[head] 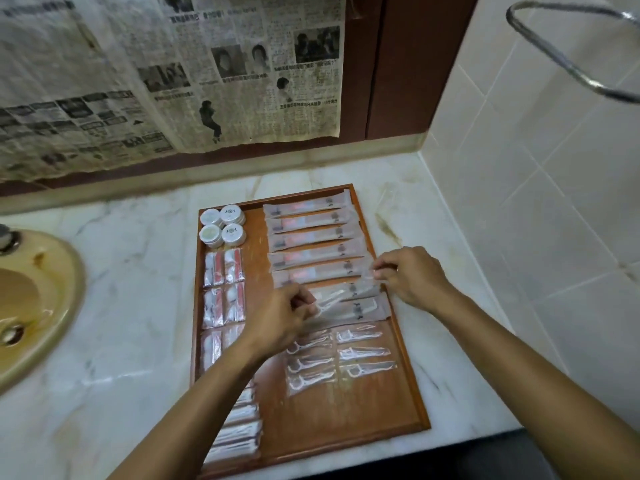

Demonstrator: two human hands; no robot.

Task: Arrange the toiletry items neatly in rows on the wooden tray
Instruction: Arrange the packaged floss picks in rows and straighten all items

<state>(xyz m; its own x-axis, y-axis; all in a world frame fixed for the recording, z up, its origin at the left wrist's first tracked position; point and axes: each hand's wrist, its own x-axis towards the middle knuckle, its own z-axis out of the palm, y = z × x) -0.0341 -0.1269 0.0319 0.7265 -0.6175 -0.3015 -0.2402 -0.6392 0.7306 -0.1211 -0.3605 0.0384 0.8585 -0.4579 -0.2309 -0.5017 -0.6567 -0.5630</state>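
A wooden tray (pixel 349 420) lies on the marble counter. Several long wrapped toothbrush packets (pixel 311 233) lie in a row at its upper right. My left hand (pixel 284 317) pinches the left end of a clear long packet (pixel 349 292) and my right hand (pixel 405 275) pinches its right end, just above another packet. Below them, wrapped floss picks (pixel 360 351) sit in two columns. Small round white jars (pixel 223 225) stand at the tray's top left. Red-and-white sachets (pixel 223 268) run down the left side, partly hidden by my left forearm.
A yellowish sink basin (pixel 31 306) is set into the counter (pixel 131 271) at the left. Newspaper sheets (pixel 173 71) hang on the wall behind. A tiled wall (pixel 536 168) rises at the right, with a chrome rail (pixel 561 60) above.
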